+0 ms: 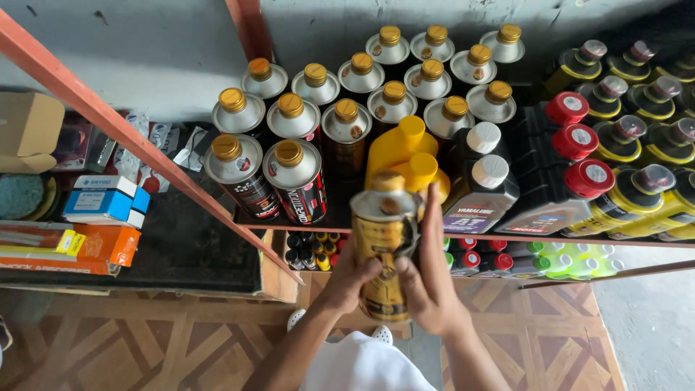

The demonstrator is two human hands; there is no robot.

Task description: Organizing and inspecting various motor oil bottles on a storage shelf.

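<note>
Shelf (499, 239) of capped tins behind, your left hand (352, 277) and right hand (428, 279) both clasp the gold tin (384, 250), probably heavy, rigid and slick; grip its body.

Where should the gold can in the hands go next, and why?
Probably forward into the gap beside the gold-capped metal cans on the shelf: both the left hand and right hand hold a matching gold metal can just before it.

Even, soft daylight; sharp overall, slight motion blur, wide-angle bending at edges.
</note>
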